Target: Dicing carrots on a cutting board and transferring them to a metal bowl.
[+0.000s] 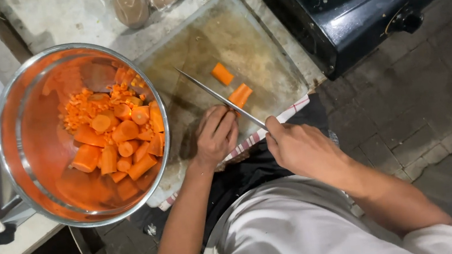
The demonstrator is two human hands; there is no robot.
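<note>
Worn cutting board (pixel 261 42): right hand (pixel 297 147) grips knife (pixel 216 95); left hand (pixel 216 137) curled, fingertips down beside blade.

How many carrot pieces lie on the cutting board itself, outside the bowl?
2: one carrot piece near the board's middle, another just beside the knife. The left hand may hide more.

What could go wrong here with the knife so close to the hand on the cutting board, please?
The knife blade runs right beside the left hand, whose fingers might get nicked. The cutting board overhangs the counter edge near the person's lap and could tip. The loose carrot pieces might roll.
</note>
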